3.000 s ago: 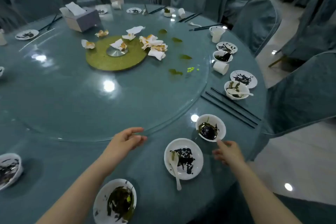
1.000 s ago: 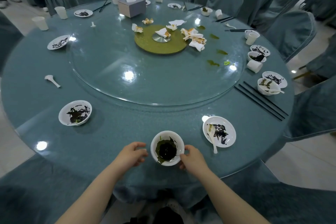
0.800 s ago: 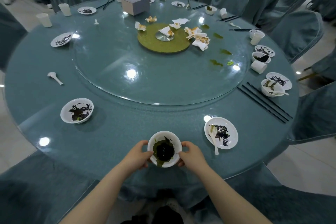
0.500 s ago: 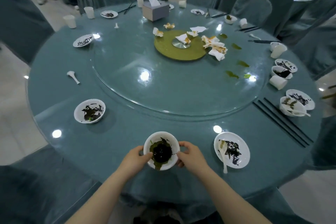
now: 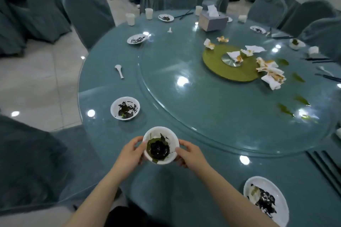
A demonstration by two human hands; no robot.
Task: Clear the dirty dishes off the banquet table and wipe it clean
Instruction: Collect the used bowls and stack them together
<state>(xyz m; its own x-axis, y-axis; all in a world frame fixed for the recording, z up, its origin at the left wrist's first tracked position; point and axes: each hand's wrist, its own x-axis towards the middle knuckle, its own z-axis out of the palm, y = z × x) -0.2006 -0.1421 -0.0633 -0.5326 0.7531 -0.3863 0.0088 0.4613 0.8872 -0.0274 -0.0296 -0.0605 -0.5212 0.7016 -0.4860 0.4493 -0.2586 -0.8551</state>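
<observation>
A round table [image 5: 103, 142] carries a glass turntable [image 5: 212, 108] at its centre. Near the table's left edge sits a dirty bowl [image 5: 125, 108]; a dirty plate [image 5: 265, 201] lies at the near right edge. At the near edge, the left hand [image 5: 131, 154] and right hand [image 5: 190, 154] curl around a second bowl [image 5: 160, 145], one gripping each side.

Three bowls [image 5: 160, 145] with dark leftovers are counted, and four small plates [image 5: 266, 200]. Four white cups [image 5: 130, 19] are seen toward the far rim. Two loose spoons [image 5: 119, 70] are counted, and one tissue box [image 5: 213, 21]. Two hands [image 5: 130, 153] are seen.
</observation>
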